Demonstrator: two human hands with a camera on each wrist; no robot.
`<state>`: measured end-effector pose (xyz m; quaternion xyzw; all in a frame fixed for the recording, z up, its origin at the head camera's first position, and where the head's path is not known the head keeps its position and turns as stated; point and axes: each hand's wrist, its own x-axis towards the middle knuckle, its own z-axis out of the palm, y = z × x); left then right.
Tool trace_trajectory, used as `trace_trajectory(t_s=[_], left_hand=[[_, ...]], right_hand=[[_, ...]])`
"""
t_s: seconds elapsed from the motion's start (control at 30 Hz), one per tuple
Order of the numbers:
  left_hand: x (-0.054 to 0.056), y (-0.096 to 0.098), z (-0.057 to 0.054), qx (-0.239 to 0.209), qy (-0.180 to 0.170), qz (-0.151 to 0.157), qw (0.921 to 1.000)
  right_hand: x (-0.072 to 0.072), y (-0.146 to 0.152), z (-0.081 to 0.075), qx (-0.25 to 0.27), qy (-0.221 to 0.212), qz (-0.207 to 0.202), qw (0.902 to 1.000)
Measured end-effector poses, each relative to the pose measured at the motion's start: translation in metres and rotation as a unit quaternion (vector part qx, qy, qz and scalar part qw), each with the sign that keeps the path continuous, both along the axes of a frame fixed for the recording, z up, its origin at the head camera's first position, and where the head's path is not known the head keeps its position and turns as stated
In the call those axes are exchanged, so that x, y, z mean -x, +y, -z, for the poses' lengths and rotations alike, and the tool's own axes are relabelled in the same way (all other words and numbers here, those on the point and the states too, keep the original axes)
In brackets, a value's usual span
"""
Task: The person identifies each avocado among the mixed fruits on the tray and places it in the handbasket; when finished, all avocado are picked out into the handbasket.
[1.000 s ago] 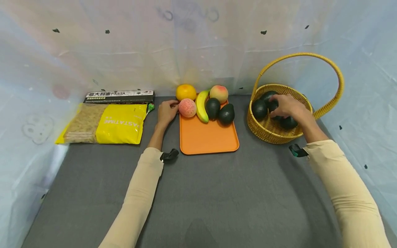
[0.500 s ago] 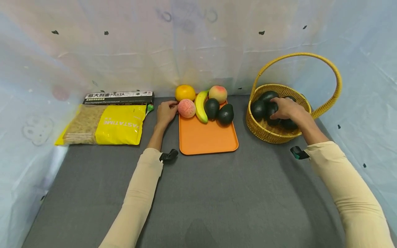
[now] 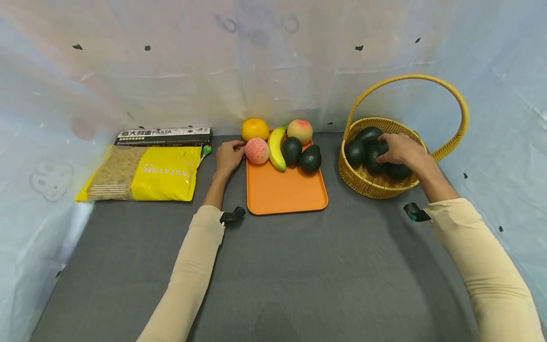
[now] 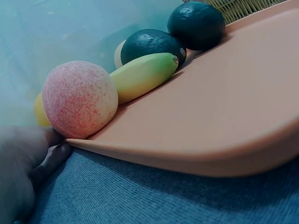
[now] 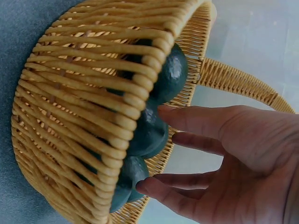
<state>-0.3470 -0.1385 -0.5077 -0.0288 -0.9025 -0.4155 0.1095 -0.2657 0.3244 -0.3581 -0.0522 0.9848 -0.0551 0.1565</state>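
Note:
My left hand [image 3: 229,156] is at the left edge of an orange tray [image 3: 286,194]; in the left wrist view its fingertips pinch the rim beside a speckled pink peach [image 4: 80,99]. Also grouped at the tray's far end are an orange [image 3: 255,129], a banana [image 3: 277,149], another peach [image 3: 300,130] and two dark avocados [image 3: 291,151]. My right hand [image 3: 401,151] reaches over a wicker basket [image 3: 363,185] with several dark avocados [image 3: 354,152] inside. Its fingers are spread, the thumb close to an avocado [image 5: 149,130]; contact is unclear.
To the left lies a yellow pasta bag [image 3: 166,172], with a dark pasta box [image 3: 164,137] behind it. The basket's tall handle [image 3: 463,114] arches above it. Pale plastic sheeting [image 3: 273,66] hangs behind and beside the grey table [image 3: 273,266].
My right hand's fingers have loosened from an avocado, which now lies among the others in the basket, and the hand has drawn slightly right. The left hand stays at the tray.

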Motion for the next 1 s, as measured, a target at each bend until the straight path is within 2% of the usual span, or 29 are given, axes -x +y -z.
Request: trace_trajectory(t_s=[0.27, 0.47, 0.7, 1.0], left_hand=[[0.003, 0.002, 0.002, -0.004, 0.010, 0.000, 0.9999], [0.001, 0.002, 0.003, -0.008, 0.002, 0.001, 1.0000], [0.000, 0.001, 0.004, -0.002, -0.004, -0.003, 1.0000], [0.002, 0.001, 0.004, -0.008, 0.000, 0.000, 1.0000]], right_hand=[[-0.004, -0.002, -0.006, 0.010, -0.001, 0.008, 0.9999], [-0.011, -0.012, -0.014, 0.018, 0.002, 0.007, 0.9998], [-0.023, -0.030, -0.025, 0.033, 0.029, -0.018, 0.9989], [-0.036, -0.063, -0.036, 0.065, 0.045, -0.010, 0.9968]])
